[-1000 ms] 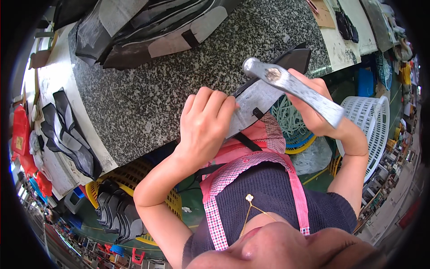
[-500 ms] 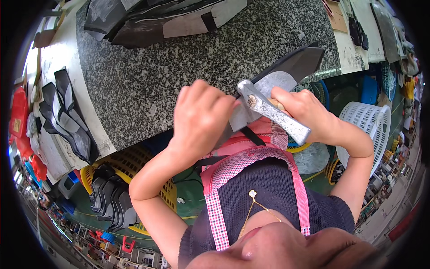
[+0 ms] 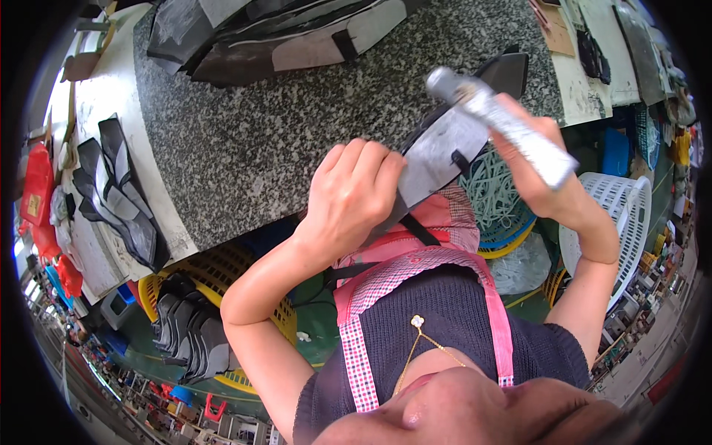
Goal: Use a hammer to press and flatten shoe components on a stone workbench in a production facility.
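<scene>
My right hand is wrapped round a hammer, its metal head raised above the edge of the stone slab and slightly blurred. The hammer's handle is hidden by the hand. A long black and grey leather-like piece lies slantwise across the slab's near edge, with a small black strap on its grey part. My left hand is closed over the near left end of this piece, and its fingertips are hidden. The piece's dark far end rests on the slab beyond the hammer.
A stack of similar pieces lies at the far side of the speckled stone slab. More pieces lie at left. Below are a yellow basket of dark pieces, a basket of pale cords and a white basket.
The hammer and my right hand have moved up and to the right, away from the piece. My left hand has shifted right and slightly down, still closed.
</scene>
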Demonstrator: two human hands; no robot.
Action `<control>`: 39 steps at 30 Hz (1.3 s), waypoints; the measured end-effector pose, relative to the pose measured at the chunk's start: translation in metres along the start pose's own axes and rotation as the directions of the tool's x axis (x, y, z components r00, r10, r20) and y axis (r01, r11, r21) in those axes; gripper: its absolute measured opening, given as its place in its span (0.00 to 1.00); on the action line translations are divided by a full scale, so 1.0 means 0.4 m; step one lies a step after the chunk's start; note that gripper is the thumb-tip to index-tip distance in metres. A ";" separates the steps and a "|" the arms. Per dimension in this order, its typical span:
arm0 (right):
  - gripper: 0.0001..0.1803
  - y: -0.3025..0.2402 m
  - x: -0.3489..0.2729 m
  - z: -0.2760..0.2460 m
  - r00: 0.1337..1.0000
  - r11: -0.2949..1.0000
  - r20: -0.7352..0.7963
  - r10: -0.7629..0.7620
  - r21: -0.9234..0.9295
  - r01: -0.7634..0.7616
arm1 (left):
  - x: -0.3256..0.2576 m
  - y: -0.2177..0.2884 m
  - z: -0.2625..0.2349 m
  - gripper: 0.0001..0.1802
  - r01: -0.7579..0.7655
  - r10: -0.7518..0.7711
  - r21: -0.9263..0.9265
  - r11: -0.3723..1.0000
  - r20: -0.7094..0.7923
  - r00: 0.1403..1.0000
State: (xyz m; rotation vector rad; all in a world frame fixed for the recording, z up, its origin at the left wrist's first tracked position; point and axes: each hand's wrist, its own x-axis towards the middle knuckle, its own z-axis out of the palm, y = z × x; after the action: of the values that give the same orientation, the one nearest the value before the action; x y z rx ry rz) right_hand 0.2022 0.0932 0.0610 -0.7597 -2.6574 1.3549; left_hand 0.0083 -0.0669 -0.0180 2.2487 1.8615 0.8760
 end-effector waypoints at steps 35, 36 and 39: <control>0.16 -0.002 -0.030 0.055 0.996 0.988 -0.005 -0.092 0.124 0.092 | 0.000 0.007 -0.006 0.16 -0.080 0.085 0.269 0.960 -0.006 0.996; 0.14 -0.017 -0.029 0.050 0.992 0.995 0.118 -0.047 -0.082 0.057 | 0.007 0.003 -0.019 0.14 0.004 -0.004 0.157 0.988 0.001 1.000; 0.11 -0.006 -0.014 0.058 0.973 0.999 0.226 0.037 -0.045 -0.027 | 0.017 -0.014 -0.043 0.11 0.169 -0.165 -0.075 0.983 0.054 0.985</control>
State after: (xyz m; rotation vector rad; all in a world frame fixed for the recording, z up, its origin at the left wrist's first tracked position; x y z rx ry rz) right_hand 0.2000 0.0723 0.0499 -0.6931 -2.8656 1.4821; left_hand -0.0043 -0.0640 -0.0035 2.0146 1.9247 0.8455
